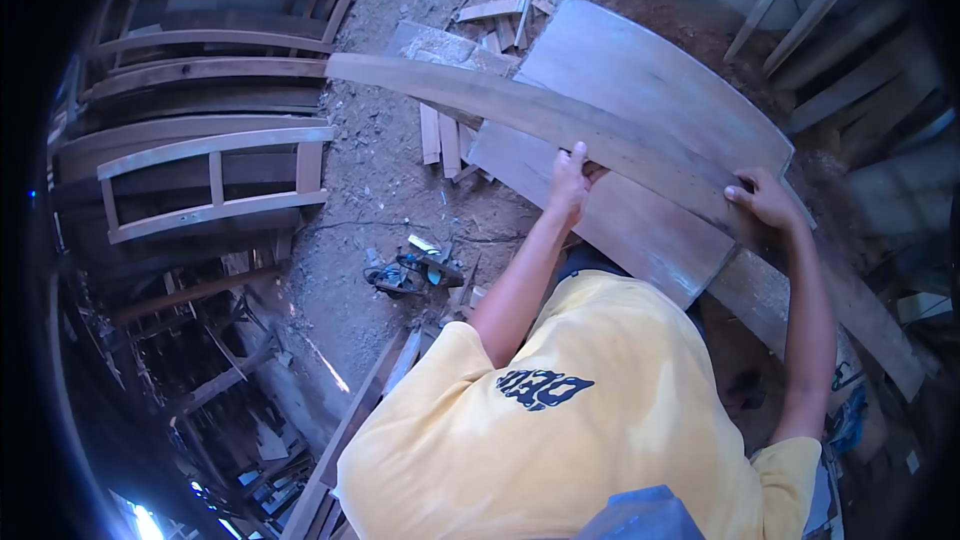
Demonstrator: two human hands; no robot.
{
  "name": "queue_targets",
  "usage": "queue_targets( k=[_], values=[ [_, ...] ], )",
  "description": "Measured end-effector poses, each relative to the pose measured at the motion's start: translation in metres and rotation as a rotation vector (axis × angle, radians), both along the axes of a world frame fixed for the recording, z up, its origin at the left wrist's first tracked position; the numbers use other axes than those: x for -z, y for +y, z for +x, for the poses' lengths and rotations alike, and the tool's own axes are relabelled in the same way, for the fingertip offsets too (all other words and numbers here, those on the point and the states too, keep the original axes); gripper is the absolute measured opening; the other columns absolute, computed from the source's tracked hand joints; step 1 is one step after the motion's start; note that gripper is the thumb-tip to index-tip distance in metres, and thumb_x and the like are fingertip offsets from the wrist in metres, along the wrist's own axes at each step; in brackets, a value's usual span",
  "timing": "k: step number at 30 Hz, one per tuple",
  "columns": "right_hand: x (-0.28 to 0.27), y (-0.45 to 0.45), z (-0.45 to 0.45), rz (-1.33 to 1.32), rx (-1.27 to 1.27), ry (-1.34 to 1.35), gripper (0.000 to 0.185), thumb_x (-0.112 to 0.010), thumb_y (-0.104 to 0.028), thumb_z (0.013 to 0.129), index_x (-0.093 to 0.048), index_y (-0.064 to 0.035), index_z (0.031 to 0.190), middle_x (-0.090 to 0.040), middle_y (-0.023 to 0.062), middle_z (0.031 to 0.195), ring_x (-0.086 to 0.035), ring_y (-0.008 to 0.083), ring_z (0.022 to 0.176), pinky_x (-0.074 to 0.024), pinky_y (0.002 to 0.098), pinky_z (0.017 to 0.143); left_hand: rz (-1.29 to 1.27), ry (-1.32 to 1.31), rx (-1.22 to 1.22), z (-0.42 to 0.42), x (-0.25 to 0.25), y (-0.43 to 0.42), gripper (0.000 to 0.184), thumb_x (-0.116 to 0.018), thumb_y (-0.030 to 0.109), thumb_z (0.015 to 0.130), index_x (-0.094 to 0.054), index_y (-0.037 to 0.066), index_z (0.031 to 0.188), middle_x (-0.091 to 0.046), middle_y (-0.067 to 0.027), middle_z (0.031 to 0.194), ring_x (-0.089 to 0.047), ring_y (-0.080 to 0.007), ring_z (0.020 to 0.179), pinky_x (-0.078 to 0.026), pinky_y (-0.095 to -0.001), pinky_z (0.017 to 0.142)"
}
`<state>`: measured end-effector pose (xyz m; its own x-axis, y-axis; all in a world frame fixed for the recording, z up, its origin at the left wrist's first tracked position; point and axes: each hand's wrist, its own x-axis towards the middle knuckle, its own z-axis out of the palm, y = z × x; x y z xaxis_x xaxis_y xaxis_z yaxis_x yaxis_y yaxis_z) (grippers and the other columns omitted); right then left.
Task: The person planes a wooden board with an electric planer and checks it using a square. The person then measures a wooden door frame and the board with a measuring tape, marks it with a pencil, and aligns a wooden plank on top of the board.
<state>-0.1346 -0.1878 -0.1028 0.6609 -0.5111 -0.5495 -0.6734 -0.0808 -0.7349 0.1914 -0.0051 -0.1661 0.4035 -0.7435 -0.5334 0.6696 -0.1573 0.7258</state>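
Observation:
A long wooden plank [470, 95] lies slantwise in front of me, reaching from the upper left toward the right. My left hand [572, 183] grips its near edge around the middle, thumb on top and the other fingers partly hidden below. Further right, my right hand [766, 198] is closed on the same plank, its thumb and finger over the edge. Beneath the plank are broad wooden panels [640, 70], one showing beyond it and another panel [655, 235] on the side near my body.
Curved wooden frames [215, 175] are stacked along the left. A dark power tool [412, 270] with a cable lies on the dirt floor [370, 170]. Offcuts [505, 5] are scattered at the top. Boards [830, 0] lean at the upper right.

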Motion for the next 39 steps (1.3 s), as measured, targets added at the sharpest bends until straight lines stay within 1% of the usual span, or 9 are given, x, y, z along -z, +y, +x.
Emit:
queue_targets(
  k=[8,11,14,21,24,26,32,34,39],
  values=[
    [0.049,0.012,-0.039,0.047,0.275,0.209,0.04,-0.077,-0.022,0.084,-0.063,0.0005,0.115,-0.066,0.0146,0.115,-0.062,0.0228,0.107,-0.0487,0.0383,0.094,0.044,0.007,0.259,-0.008,0.024,-0.012,0.037,-0.052,0.034,0.109,-0.047,-0.001,0.12,-0.067,-0.018,0.111,-0.074,-0.0286,0.098,-0.063,-0.0411,0.088],
    [0.059,0.015,-0.047,-0.037,0.251,0.129,0.022,-0.075,-0.013,0.087,-0.062,-0.0024,0.102,-0.066,0.0071,0.091,-0.062,0.0177,0.085,-0.0488,0.0332,0.078,0.134,-0.007,0.302,-0.015,0.032,-0.021,0.038,-0.054,0.034,0.108,-0.045,-0.001,0.118,-0.066,-0.02,0.111,-0.074,-0.0295,0.096,-0.064,-0.0399,0.086],
    [0.07,0.022,-0.052,0.021,0.414,0.176,0.037,-0.077,-0.016,0.084,-0.056,-0.0053,0.113,-0.066,0.0153,0.111,-0.062,0.0264,0.104,-0.0482,0.0396,0.094,0.1,0.007,0.346,-0.02,0.038,-0.025,0.039,-0.055,0.035,0.108,-0.045,-0.002,0.117,-0.066,-0.0225,0.115,-0.074,-0.0311,0.096,-0.064,-0.0402,0.085],
    [0.059,0.041,-0.05,-0.206,0.408,0.227,0.038,-0.079,-0.016,0.082,-0.054,-0.005,0.11,-0.064,0.0155,0.109,-0.063,0.033,0.105,-0.0488,0.0415,0.095,0.265,-0.018,0.516,-0.003,0.04,-0.032,0.033,-0.052,0.03,0.109,-0.048,-0.002,0.111,-0.07,-0.0204,0.096,-0.076,-0.0279,0.084,-0.066,-0.0366,0.072],
    [0.056,0.044,-0.047,-0.471,0.315,0.499,0.044,-0.081,-0.019,0.08,-0.058,-0.0075,0.115,-0.06,0.0155,0.123,-0.058,0.0357,0.118,-0.048,0.0445,0.1,0.405,-0.182,0.679,0.013,0.035,-0.033,0.033,-0.056,0.03,0.107,-0.051,-0.002,0.107,-0.07,-0.018,0.085,-0.074,-0.0317,0.078,-0.062,-0.0396,0.067],
    [0.056,0.048,-0.048,-0.275,0.393,0.314,0.058,-0.085,-0.023,0.075,-0.06,-0.0138,0.126,-0.052,0.0129,0.143,-0.048,0.0366,0.133,-0.0442,0.0477,0.108,0.343,-0.995,0.575,0.032,0.031,-0.037,0.033,-0.06,0.03,0.103,-0.053,-0.002,0.105,-0.069,-0.0216,0.096,-0.07,-0.0386,0.087,-0.055,-0.0465,0.075],
    [0.079,0.088,-0.051,-0.552,0.393,0.242,0.078,-0.09,-0.026,0.069,-0.057,-0.0146,0.14,-0.057,0.012,0.142,-0.047,0.036,0.138,-0.0355,0.0505,0.118,0.195,-1.889,0.048,0.124,0.059,-0.078,0.039,-0.066,0.03,0.096,-0.065,0.001,0.121,-0.063,-0.0182,0.112,-0.052,-0.0373,0.114,-0.037,-0.0527,0.101],
    [0.084,0.101,-0.056,-0.552,0.493,0.256,0.076,-0.089,-0.026,0.072,-0.057,-0.0165,0.14,-0.055,0.0119,0.146,-0.044,0.0351,0.141,-0.0332,0.0513,0.119,0.154,-1.699,0.276,0.147,0.067,-0.088,0.038,-0.068,0.033,0.093,-0.068,0.006,0.12,-0.063,-0.0169,0.115,-0.052,-0.0364,0.115,-0.037,-0.051,0.101],
    [0.073,0.131,-0.069,-0.643,0.583,0.403,0.078,-0.088,-0.028,0.073,-0.056,-0.0178,0.143,-0.051,0.0116,0.152,-0.039,0.0351,0.146,-0.0302,0.052,0.121,0.14,-1.871,0.168,0.174,0.103,-0.097,0.026,-0.071,0.041,0.088,-0.078,0.018,0.099,-0.07,-0.0113,0.097,-0.06,-0.032,0.101,-0.039,-0.0487,0.09]
  ],
)
